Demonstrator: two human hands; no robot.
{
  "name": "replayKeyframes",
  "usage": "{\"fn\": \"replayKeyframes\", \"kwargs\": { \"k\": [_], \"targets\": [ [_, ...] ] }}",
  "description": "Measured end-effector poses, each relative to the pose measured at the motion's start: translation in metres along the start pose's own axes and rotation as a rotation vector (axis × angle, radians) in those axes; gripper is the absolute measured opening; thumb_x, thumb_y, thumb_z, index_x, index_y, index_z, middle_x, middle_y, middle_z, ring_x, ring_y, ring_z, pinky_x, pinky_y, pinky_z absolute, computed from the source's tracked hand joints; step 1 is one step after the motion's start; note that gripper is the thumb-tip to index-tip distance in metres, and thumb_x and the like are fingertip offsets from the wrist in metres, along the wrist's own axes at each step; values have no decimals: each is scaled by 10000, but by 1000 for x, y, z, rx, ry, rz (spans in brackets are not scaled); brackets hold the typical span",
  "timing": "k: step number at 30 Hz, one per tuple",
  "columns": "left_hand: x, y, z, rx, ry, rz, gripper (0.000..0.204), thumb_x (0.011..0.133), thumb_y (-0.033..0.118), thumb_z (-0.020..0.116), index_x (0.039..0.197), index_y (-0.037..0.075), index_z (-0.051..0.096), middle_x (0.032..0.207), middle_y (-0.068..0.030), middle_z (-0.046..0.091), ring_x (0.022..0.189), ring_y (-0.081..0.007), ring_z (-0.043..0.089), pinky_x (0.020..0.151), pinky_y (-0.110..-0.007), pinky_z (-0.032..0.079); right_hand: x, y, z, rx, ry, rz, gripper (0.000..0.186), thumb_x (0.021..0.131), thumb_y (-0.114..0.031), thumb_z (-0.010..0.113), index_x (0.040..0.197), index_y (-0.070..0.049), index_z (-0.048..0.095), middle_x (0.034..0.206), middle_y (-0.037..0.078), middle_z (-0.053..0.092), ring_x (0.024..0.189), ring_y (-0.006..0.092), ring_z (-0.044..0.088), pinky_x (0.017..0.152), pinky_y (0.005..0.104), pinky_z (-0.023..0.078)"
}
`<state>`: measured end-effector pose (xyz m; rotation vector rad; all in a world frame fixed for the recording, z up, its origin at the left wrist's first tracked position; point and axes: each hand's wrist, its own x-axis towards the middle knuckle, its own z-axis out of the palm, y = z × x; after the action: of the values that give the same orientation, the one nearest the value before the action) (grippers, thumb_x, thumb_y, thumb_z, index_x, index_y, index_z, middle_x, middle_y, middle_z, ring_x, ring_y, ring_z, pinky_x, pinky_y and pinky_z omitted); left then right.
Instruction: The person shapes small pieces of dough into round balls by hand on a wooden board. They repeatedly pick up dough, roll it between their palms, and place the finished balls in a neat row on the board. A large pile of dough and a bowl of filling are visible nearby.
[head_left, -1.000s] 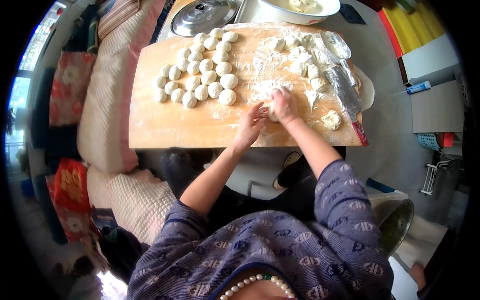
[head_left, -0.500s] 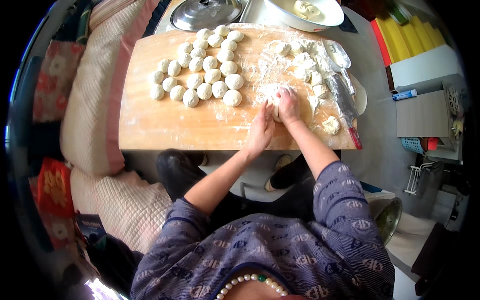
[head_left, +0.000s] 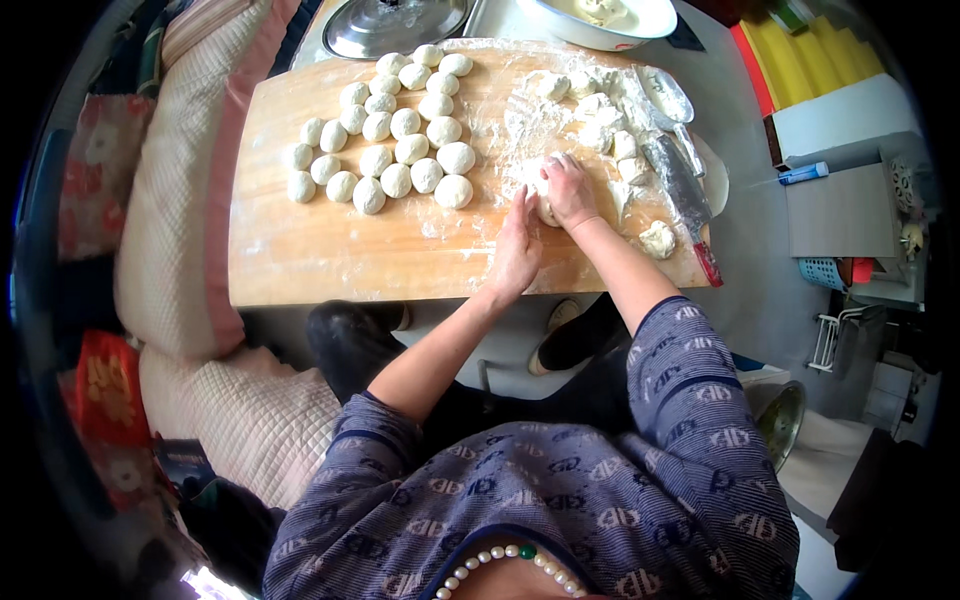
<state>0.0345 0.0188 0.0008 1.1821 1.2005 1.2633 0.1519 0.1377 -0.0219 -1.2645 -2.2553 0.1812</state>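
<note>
A floury piece of dough [head_left: 546, 212] lies on the wooden board, partly hidden under my hands. My right hand [head_left: 570, 192] is curled over it and presses from the top right. Along its left side my left hand [head_left: 516, 240] rests with the fingers stretched out, edge toward the board. Several smooth round dough balls [head_left: 396, 180] stand in loose rows to the left. Rough dough lumps [head_left: 597, 137] lie in flour beyond my right hand, and one lone lump [head_left: 657, 240] is nearer the board's front right.
On the board's right lie a floury cleaver-like blade with a red handle [head_left: 707, 262] and a metal scoop [head_left: 666, 97]. Behind are a white basin [head_left: 640, 30] with dough inside and a steel lid [head_left: 385, 30]. My knees are under the board's [head_left: 380, 270] front edge.
My right hand has shifted slightly over the dough, its fingers reaching a little farther forward. The whole view has slid slightly left and up; both hands stay at the same dough piece.
</note>
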Motion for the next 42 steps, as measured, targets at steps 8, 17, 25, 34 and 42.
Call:
{"fn": "replayKeyframes", "kwargs": {
  "k": [8,17,25,34,42],
  "targets": [
    [-21,8,8,119,-36,64,831,735,-163,368,1524,5,171,1510,-265,335,1430,-341,320,1178,-397,249,-38,-22,-4,228,96,124,118,841,-105,510,754,-50,567,817,153,607,846,354,590,739,434,471],
    [-13,12,14,133,39,50,866,680,-187,364,1513,2,218,1476,-260,388,1408,-343,358,1176,-386,247,-21,-24,5,512,4,456,168,867,-144,490,765,-35,567,808,174,591,895,352,573,767,420,454],
    [-2,-9,12,-85,11,-42,850,720,-183,358,1526,0,162,1509,-264,332,1440,-314,299,1189,-376,217,-7,4,-2,47,49,0,113,828,-89,510,796,-24,597,836,164,622,895,356,580,829,446,459],
    [-10,1,16,26,-20,13,899,683,-186,367,1534,14,154,1519,-268,317,1447,-321,292,1189,-377,219,-21,-8,-3,179,126,126,97,821,-35,493,750,-48,557,785,158,608,791,343,595,715,435,483],
    [-10,8,25,110,-2,-26,902,676,-206,342,1528,-17,111,1546,-251,261,1466,-333,235,1201,-387,189,-25,-29,6,555,80,488,104,860,-67,499,796,-40,577,789,149,602,771,333,600,697,432,479]
  ]
}}
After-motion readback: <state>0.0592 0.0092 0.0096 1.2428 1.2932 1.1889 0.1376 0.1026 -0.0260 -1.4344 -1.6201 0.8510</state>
